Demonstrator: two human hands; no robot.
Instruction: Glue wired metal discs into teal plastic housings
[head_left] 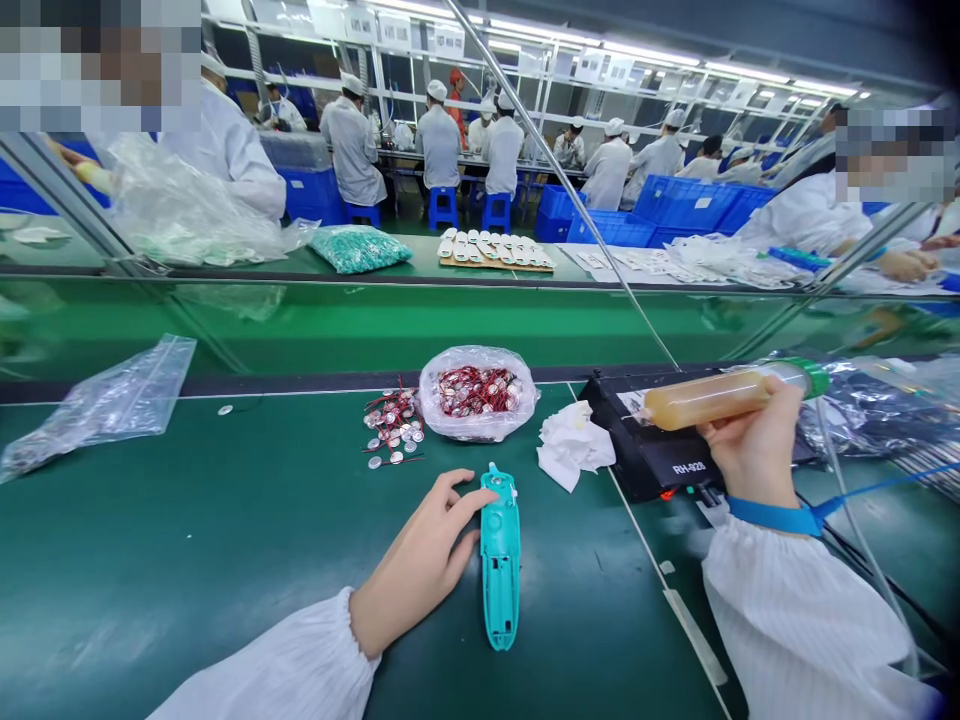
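Note:
A long teal plastic housing half (501, 590) lies on the green bench, its hollow inner side facing up. My left hand (424, 555) is at its left edge, with one fingertip resting on the upper part and the thumb beside it. The fingers are apart and do not wrap round the housing. In my right hand (761, 435) is a dispensing syringe (709, 398) with amber contents and a green cap. It is held nearly level, its tip pointing left, above a black box (667, 465) marked RH-928. A blue band circles my right wrist.
Behind the housing stands a plastic bag (480, 430) of small metal discs with red wires. Loose wired discs (394, 430) lie left of it, a crumpled tissue (574, 445) right. A clear bag (105, 405) is far left. Beyond the ledge, people in white coats work.

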